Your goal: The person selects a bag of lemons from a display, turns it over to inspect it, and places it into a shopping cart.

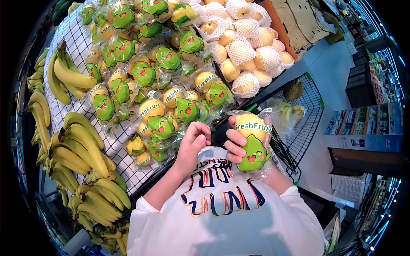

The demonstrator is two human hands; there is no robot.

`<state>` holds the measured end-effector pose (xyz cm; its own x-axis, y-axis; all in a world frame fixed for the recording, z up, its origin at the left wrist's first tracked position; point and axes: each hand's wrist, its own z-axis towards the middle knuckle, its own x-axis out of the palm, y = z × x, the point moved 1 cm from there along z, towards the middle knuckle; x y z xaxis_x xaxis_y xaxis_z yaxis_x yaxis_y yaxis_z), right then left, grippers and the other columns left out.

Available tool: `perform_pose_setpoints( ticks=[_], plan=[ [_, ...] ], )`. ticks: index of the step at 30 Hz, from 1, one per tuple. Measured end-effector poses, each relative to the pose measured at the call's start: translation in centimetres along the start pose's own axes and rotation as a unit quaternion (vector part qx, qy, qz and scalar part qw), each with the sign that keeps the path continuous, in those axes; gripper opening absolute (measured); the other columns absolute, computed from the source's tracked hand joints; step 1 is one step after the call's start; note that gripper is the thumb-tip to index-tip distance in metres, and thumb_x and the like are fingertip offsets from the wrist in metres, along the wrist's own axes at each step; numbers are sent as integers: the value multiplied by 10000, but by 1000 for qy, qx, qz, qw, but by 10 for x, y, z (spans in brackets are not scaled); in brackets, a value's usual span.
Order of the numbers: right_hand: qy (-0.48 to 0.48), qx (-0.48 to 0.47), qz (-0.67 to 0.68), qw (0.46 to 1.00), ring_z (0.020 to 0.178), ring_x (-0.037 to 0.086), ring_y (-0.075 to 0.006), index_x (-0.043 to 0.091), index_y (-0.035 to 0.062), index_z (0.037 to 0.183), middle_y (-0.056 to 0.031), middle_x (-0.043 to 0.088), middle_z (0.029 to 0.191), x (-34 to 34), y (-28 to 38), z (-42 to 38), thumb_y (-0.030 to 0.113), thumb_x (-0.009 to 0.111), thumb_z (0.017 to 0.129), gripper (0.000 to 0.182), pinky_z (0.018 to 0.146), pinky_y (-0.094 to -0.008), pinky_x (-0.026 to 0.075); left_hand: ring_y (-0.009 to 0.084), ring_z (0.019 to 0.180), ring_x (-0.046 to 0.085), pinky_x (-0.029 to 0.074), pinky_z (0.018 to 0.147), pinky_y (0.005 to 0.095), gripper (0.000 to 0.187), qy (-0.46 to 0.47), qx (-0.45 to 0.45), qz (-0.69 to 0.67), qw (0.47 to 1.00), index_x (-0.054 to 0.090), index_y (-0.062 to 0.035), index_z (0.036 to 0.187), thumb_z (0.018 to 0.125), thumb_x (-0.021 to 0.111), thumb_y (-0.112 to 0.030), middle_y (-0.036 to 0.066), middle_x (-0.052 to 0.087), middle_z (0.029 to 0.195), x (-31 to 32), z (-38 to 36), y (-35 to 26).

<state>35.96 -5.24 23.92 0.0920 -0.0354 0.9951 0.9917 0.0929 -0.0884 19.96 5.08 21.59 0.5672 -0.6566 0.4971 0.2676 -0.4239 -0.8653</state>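
My right hand (pixel 235 144) grips a plastic-wrapped yellow fruit (pixel 252 143) with a green cartoon label reading "FreshFruit", held up close to my chest. Curled into a loose fist, my left hand (pixel 194 143) holds nothing and hovers at the front edge of the display, next to a pile of the same wrapped fruits (pixel 162 85).
Bunches of bananas (pixel 79 158) lie along the left on a white grid mat. Pale fruits in white foam nets (pixel 243 47) fill a crate at the top. A black wire shopping cart (pixel 305 123) with a bagged item stands to the right. Store shelves are at the far right.
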Motion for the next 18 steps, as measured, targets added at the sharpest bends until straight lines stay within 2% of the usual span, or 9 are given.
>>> perform_pose_setpoints(
  ticks=[2,4,6,18],
  plan=[
    [21,14,16,1000,707,507,-228,401,76,1385,-72,481,874,1,0,2,689,577,885,811,657,-392,480,115,897,492,428,858,271,232,-2,12,39,999,495,-52,1091,978,560,-245,32,498,1009,1,-1,1],
    [33,29,31,999,710,513,-230,392,74,1381,-74,484,860,2,0,1,682,588,883,810,657,-398,479,113,882,502,437,845,271,207,9,31,107,994,504,-46,1086,966,577,-197,32,515,1001,3,-4,3],
    [46,43,44,997,718,521,-239,381,73,1380,-79,489,851,1,1,2,669,604,880,809,659,-410,479,113,864,511,443,825,274,195,27,34,120,992,515,-38,1082,955,593,-163,30,535,982,3,-6,7],
    [28,38,38,998,741,518,-254,386,56,1418,-91,491,879,-1,-1,1,660,563,901,814,668,-418,480,110,818,502,442,772,273,164,38,45,157,986,552,-22,1052,952,607,-140,22,560,930,8,-8,5]
  ],
)
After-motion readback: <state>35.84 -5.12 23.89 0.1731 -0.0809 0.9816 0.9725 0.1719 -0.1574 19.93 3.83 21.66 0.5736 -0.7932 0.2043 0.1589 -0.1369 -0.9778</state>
